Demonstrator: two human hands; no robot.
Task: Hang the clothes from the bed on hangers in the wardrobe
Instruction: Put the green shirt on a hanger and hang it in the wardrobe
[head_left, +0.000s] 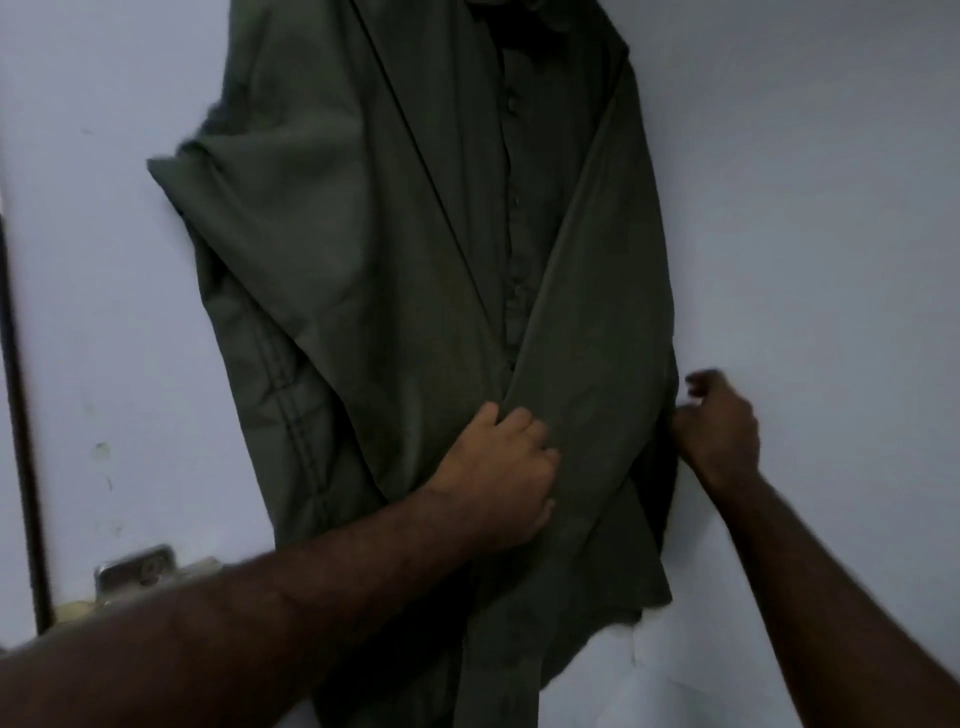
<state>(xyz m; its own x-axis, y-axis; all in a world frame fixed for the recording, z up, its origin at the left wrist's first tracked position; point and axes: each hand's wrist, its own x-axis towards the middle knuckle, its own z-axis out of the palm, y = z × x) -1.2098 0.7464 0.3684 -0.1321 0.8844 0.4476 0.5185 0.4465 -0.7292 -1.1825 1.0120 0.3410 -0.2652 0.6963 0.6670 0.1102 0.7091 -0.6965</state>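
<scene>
A dark green shirt (389, 234) hung flat against a pale surface (805, 208), its button placket running up from just above the left hand's fingers. The left hand (498, 467) gripped the shirt low on its front, fingers curled into a bunched fold. The right hand (719, 426) sat at the shirt's side edge, fingers loosely curled and thumb at the cloth; whether it held the edge could not be told. A metal handle (135, 569) lay below and left of the left fingers.

Shirt (415, 260): one, olive green.
Hands: two, a left hand (498, 467) and a right hand (719, 431); bare forearms, likewise two.
Door handle (137, 569): one, metal.
</scene>
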